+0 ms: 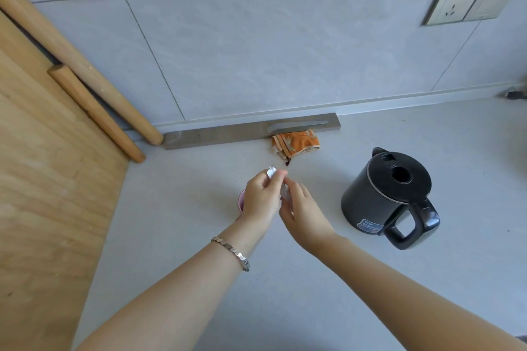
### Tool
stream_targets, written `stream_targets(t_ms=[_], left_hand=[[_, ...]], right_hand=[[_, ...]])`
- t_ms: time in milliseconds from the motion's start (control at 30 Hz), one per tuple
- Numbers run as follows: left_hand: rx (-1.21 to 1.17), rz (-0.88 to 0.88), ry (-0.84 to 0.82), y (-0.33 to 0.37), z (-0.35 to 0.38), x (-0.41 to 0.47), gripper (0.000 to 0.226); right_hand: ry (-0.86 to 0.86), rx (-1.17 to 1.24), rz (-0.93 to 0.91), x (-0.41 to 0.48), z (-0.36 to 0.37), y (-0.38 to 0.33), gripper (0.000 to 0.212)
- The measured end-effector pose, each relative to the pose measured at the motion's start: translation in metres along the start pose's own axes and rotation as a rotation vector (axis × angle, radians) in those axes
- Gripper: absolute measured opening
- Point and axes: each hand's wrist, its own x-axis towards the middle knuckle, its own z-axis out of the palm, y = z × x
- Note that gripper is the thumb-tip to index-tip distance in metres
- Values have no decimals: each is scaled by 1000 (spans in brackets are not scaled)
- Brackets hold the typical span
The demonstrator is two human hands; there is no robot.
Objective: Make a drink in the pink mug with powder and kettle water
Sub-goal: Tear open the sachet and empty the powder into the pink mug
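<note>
Two bare forearms reach in from the bottom edge over the pale grey table [176, 236]. A silver link bracelet [231, 253] sits on the left wrist. The left hand [261, 199] and right hand [303, 214] meet above the middle of the table and share a small silvery packet [272, 173]. The left hand's curled fingers and thumb pinch its upper end, and the right hand's fingertips pinch the part just below. The packet is blurred, so whether it is torn open cannot be told.

The pink mug [241, 201] stands on the table directly under the left hand. Only a sliver of its rim and wall shows at that hand's left side.

To the right, well apart from the hands, the dark kettle [390, 194] stands upright with its lid on and its handle turned toward the near right.

A large wooden board [42, 179] covers the left side. Farther back, a crumpled orange cloth [295, 144] lies against a long metal strip [216, 137] that runs along the foot of the wall. Two wooden rods [97, 114] lean from the board's edge down to the table near the strip's left end. High on the grey tiled wall [285, 51], at the right, is a socket [456, 1].
</note>
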Motion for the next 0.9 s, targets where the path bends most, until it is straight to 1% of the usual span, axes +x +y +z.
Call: stream_targets(t_ms=[67, 100, 167, 233, 300, 367, 433, 500, 600, 667, 767, 833, 900], left_hand=[[64, 15, 36, -3, -4, 2, 29], [78, 27, 31, -2, -5, 1, 28], [50, 31, 0, 3, -9, -1, 20], [30, 47, -41, 8, -13, -1, 19], [114, 98, -108, 11, -18, 0, 24], [192, 130, -182, 14, -21, -1, 24], [225, 138, -246, 17, -22, -3, 24], [181, 167, -292, 22, -22, -5, 24], [28, 155, -325, 25, -20, -9, 28], [-16, 138, -306, 22, -19, -9, 31], [-68, 97, -263, 17, -17, -7, 29], [-153, 61, -241, 18, -16, -6, 24], [-213, 33, -219, 19, -15, -5, 19]], right_hand=[[-18, -20, -10, -2, -2, 3, 46], [-19, -21, -29, -2, -4, 4, 46], [12, 18, -43, -4, -11, 1, 43], [127, 96, -39, -1, -19, -1, 38], [219, 198, -14, 4, -31, -6, 34], [198, 264, -22, 11, -42, -12, 28], [155, 248, -40, 15, -47, -17, 16], [155, 244, -36, 18, -50, -19, 7], [126, 328, 46, 20, -53, -20, 11], [80, 437, 116, 21, -55, -21, 14], [38, 619, 190, 22, -57, -22, 16], [34, 683, 209, 22, -58, -23, 17], [21, 691, 225, 22, -59, -23, 16]])
